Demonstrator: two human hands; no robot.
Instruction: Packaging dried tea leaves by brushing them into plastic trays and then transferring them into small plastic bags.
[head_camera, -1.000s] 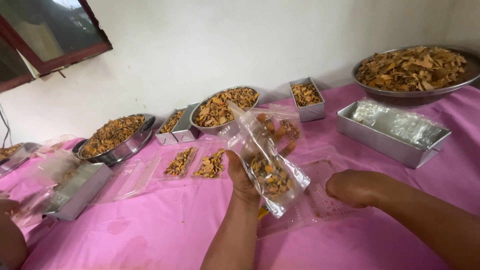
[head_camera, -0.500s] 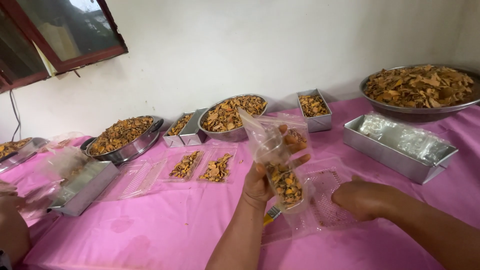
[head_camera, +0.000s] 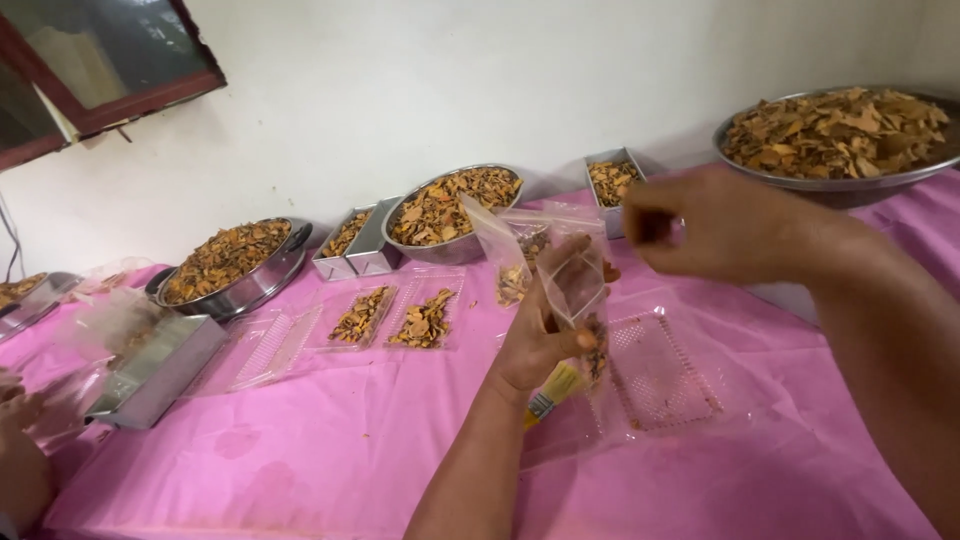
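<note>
My left hand (head_camera: 540, 345) grips a clear plastic bag (head_camera: 575, 275) upright above the pink table. The bag holds a few dried orange-brown pieces low down, and its mouth gapes toward the wall. My right hand (head_camera: 725, 225) hovers in the air just right of the bag's top. Its fingers are curled together with nothing visible in them, and it does not touch the bag. Below the bag lie an empty clear plastic tray (head_camera: 660, 375) and a yellow object (head_camera: 555, 385), partly hidden by my wrist.
Metal bowls of dried pieces (head_camera: 450, 205) (head_camera: 235, 260) (head_camera: 840, 130) and small tins (head_camera: 350, 235) (head_camera: 612, 180) line the wall. Two filled clear trays (head_camera: 365, 315) (head_camera: 425, 320) and an empty tray (head_camera: 265, 345) lie mid-table. A metal tin (head_camera: 155, 370) and another person's hand (head_camera: 20, 410) are far left.
My right hand has risen from the table to beside the bag's top. My left hand has kept hold of the bag, which now hangs more upright.
</note>
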